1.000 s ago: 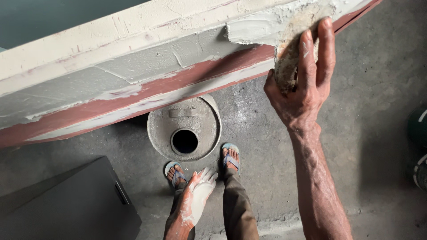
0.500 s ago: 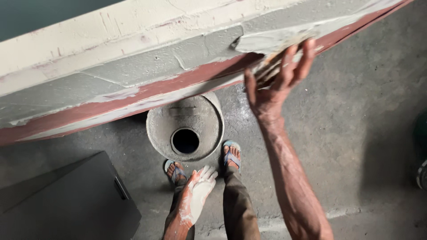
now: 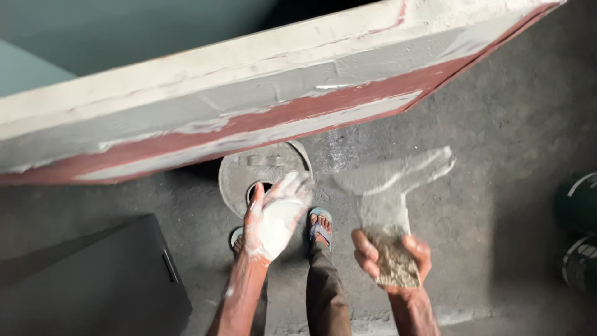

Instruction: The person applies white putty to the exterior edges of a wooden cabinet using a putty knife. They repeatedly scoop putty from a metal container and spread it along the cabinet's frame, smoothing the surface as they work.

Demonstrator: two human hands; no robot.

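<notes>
Nearest: right hand (image 3: 392,261) gripping putty knife (image 3: 388,193) by caked handle, blade tilted up-left, loaded with grey filler. Left hand (image 3: 273,218) spread flat, palm up, coated white, holding nothing; likely serves as wiping pad. Below: sandalled feet (image 3: 320,225), round metal lid (image 3: 264,174) with hole on concrete floor (image 3: 497,137). Dark box (image 3: 93,280) lower left. Beyond: slanted plank (image 3: 249,112), red edge half-filled. Open room right of plank end.

No packages, labels, signs, screens apparent

L hand (image 3: 273,218) open, palm up, fingers spread (white-coated); R hand (image 3: 392,258) curled in a grip, forearm low.
</notes>
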